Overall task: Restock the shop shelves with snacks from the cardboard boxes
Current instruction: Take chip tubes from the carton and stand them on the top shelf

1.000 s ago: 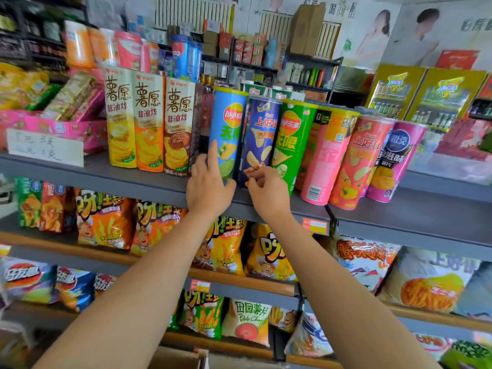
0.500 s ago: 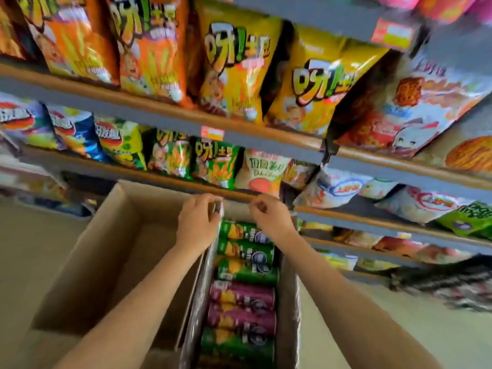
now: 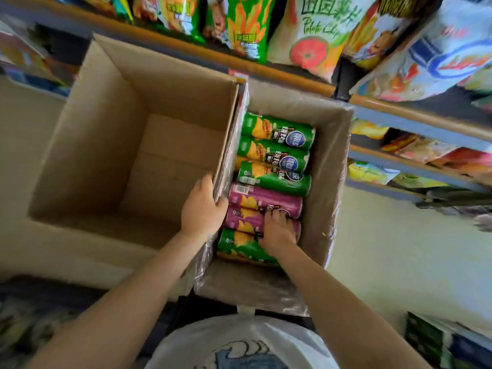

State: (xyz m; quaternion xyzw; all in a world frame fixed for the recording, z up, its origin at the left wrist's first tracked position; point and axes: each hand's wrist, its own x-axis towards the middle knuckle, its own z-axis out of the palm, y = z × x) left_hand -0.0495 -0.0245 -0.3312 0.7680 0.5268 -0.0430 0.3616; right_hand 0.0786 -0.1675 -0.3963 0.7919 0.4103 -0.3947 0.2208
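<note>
Pale smooth shop floor (image 3: 399, 249) w/ two open boxes side by side below the grey metal shelves with orange front rails (image 3: 415, 123), which carry glossy crinkled snack bags (image 3: 308, 35). Far left, a large plain brown cardboard box (image 3: 87, 145), inside bare, flaps up, lots of free room. Left hand (image 3: 203, 206) comes in w/ straight forearm, thumb on the big box's side and fingers curled over the shared wall edge, gripping it. Right of that wall, a narrower cardboard box lined with clear shiny plastic film (image 3: 332, 166), holding chip canisters lying flat in a row, touching: green cylindrical canisters (image 3: 277, 134) at the far end, purple cylindrical canisters (image 3: 266, 201) nearer, one more green at the near end. Right hand (image 3: 278, 230) reaches down, fingers curled onto the nearer purple canister, gripping it; little gap to the box's right wall.
</note>
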